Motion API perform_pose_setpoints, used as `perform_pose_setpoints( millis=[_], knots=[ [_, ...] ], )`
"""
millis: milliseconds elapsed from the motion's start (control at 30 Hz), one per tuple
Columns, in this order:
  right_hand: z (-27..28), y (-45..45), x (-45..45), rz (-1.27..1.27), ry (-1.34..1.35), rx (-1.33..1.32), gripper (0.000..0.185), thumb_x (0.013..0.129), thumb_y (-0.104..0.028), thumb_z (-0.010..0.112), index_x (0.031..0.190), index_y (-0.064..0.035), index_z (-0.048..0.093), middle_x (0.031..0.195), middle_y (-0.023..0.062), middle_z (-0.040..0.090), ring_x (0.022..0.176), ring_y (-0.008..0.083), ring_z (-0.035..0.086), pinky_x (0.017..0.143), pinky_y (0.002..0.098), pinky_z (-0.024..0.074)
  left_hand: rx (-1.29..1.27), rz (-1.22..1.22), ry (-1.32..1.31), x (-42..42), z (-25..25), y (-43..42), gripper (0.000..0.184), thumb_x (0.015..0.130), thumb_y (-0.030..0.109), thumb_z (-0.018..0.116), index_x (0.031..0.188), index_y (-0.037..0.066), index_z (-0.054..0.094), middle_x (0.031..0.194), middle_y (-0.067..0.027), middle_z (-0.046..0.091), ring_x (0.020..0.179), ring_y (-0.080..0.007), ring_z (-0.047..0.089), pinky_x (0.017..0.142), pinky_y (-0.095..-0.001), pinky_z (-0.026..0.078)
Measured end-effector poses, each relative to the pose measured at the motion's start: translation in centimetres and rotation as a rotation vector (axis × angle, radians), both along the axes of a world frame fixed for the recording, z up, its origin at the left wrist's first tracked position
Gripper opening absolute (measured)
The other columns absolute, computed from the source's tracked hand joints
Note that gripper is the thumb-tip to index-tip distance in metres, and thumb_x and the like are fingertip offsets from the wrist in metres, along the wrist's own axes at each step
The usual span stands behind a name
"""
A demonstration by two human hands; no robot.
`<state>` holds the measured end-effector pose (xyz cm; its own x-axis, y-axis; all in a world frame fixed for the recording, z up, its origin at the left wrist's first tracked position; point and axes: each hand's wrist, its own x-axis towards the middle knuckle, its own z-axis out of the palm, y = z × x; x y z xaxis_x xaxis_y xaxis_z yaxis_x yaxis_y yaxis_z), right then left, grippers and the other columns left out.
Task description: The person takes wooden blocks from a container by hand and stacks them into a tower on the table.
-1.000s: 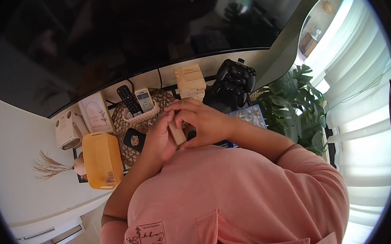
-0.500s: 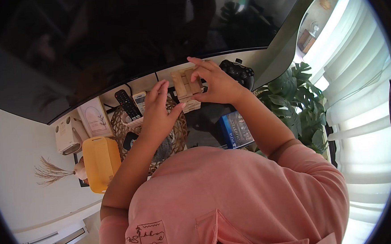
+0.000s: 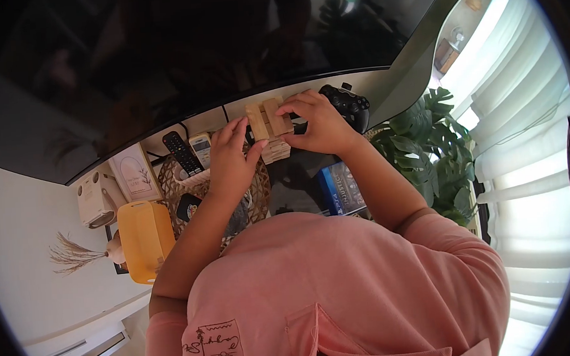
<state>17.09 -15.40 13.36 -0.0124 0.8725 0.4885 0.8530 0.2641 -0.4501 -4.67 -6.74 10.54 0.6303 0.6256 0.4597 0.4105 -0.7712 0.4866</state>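
A stack of small wooden blocks (image 3: 276,154) stands below the large screen, its top layer made of blocks laid side by side. My left hand (image 3: 230,162) is at the stack's left side, fingertips and thumb against the pale left top block (image 3: 256,122). From the other side, my right hand (image 3: 321,127) has its fingers and thumb on the darker right top block (image 3: 279,117). A narrow gap shows between these two blocks. The fingertips partly cover the block edges.
The screen (image 3: 179,54) rises just behind the stack. A black game controller (image 3: 349,103) lies to the right, with a blue game case (image 3: 341,187) nearer me. Left are a black remote (image 3: 182,153), a white remote (image 3: 201,149), a woven mat (image 3: 258,196) and a yellow bin (image 3: 144,242).
Both hands have closed in on the top layer from either side. My right fingers have lowered onto the right block, and a gap now shows between the top blocks.
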Motion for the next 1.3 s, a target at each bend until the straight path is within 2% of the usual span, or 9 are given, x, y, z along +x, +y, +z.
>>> perform_pose_setpoints(
  millis=[67, 633, 733, 900, 967, 1033, 1167, 1233, 1300],
  knots=[
    [-0.4, 0.4, 0.1, 0.009, 0.03, -0.023, 0.045, 0.067, -0.025, 0.081, 0.108, -0.0134, 0.069, 0.11, 0.0069, 0.066, 0.109, 0.0293, 0.057, 0.099, 0.0425, 0.0422, 0.011, 0.006, -0.003, 0.1, -0.1, 0.0, 0.054, 0.089, 0.028, 0.072, 0.131, -0.003, 0.057, 0.129, -0.0181, 0.058, 0.116, -0.0362, 0.054, 0.101, -0.0424, 0.044],
    [-0.2, 1.1, -0.3, 0.014, 0.025, -0.002, 0.043, 0.068, -0.024, 0.082, 0.107, -0.013, 0.07, 0.107, 0.0061, 0.068, 0.102, 0.0286, 0.06, 0.094, 0.0408, 0.0442, 0.069, 0.009, -0.082, 0.4, -0.5, 0.3, 0.05, 0.087, 0.028, 0.073, 0.124, -0.003, 0.06, 0.12, -0.0164, 0.062, 0.107, -0.0362, 0.056, 0.093, -0.0442, 0.047],
    [0.0, 1.1, -0.4, 0.014, 0.021, -0.011, 0.044, 0.067, -0.021, 0.083, 0.107, -0.0118, 0.069, 0.107, 0.0068, 0.068, 0.1, 0.0295, 0.06, 0.092, 0.0406, 0.0459, -0.011, 0.028, -0.03, 0.2, -0.3, 0.1, 0.052, 0.089, 0.028, 0.072, 0.13, -0.002, 0.058, 0.125, -0.0177, 0.06, 0.115, -0.0356, 0.055, 0.099, -0.0418, 0.045],
    [0.7, 0.8, -0.4, 0.038, -0.002, -0.035, 0.049, 0.067, -0.022, 0.084, 0.112, -0.0108, 0.068, 0.111, 0.0088, 0.067, 0.105, 0.0301, 0.06, 0.094, 0.0414, 0.0455, 0.004, 0.023, -0.031, -1.4, 0.3, 0.6, 0.055, 0.089, 0.029, 0.072, 0.132, -0.001, 0.056, 0.129, -0.0179, 0.058, 0.116, -0.0342, 0.056, 0.099, -0.0412, 0.046],
    [1.4, 0.2, -0.2, 0.019, -0.018, 0.1, 0.051, 0.069, -0.028, 0.083, 0.114, -0.011, 0.066, 0.115, 0.0116, 0.065, 0.108, 0.0333, 0.059, 0.096, 0.0439, 0.0438, 0.021, 0.078, -0.029, -5.0, 1.4, 1.1, 0.054, 0.089, 0.028, 0.072, 0.133, 0.001, 0.055, 0.13, -0.0175, 0.058, 0.117, -0.0331, 0.056, 0.098, -0.0406, 0.047],
    [1.9, -1.0, 0.1, 0.001, 0.028, 0.095, 0.051, 0.071, -0.024, 0.082, 0.117, -0.008, 0.065, 0.116, 0.0138, 0.064, 0.11, 0.0352, 0.058, 0.096, 0.0441, 0.044, -0.225, 0.084, -0.026, -10.8, 2.8, 2.5, 0.052, 0.089, 0.024, 0.072, 0.135, 0.006, 0.056, 0.133, -0.0147, 0.057, 0.116, -0.0302, 0.057, 0.095, -0.0393, 0.05],
    [1.1, -3.6, 0.6, 0.011, 0.111, 0.11, 0.034, 0.076, -0.009, 0.075, 0.108, -0.0033, 0.065, 0.106, 0.014, 0.066, 0.099, 0.0304, 0.059, 0.087, 0.0384, 0.0466, -0.497, 0.376, 0.271, -26.9, 1.7, 5.8, 0.051, 0.086, 0.019, 0.073, 0.132, 0.006, 0.057, 0.126, -0.0164, 0.062, 0.106, -0.0325, 0.064, 0.091, -0.0382, 0.052],
    [0.5, -4.6, -0.1, 0.035, 0.137, 0.083, 0.03, 0.075, -0.007, 0.075, 0.104, -0.003, 0.065, 0.104, 0.0142, 0.066, 0.094, 0.0308, 0.06, 0.085, 0.0386, 0.0468, -0.582, 0.489, 0.78, -32.8, 0.7, 5.3, 0.068, 0.079, 0.025, 0.078, 0.139, 0.007, 0.052, 0.125, -0.0157, 0.063, 0.103, -0.0321, 0.066, 0.091, -0.038, 0.052],
    [0.2, -4.9, -1.6, 0.112, 0.109, 0.05, 0.029, 0.074, -0.006, 0.075, 0.102, -0.0031, 0.065, 0.101, 0.0138, 0.066, 0.093, 0.0311, 0.06, 0.083, 0.0386, 0.047, -1.121, 0.637, 0.87, -34.9, -1.2, 3.7, 0.091, 0.069, 0.031, 0.083, 0.147, 0.009, 0.043, 0.125, -0.0174, 0.064, 0.11, -0.0314, 0.064, 0.093, -0.0411, 0.051]
  ],
)
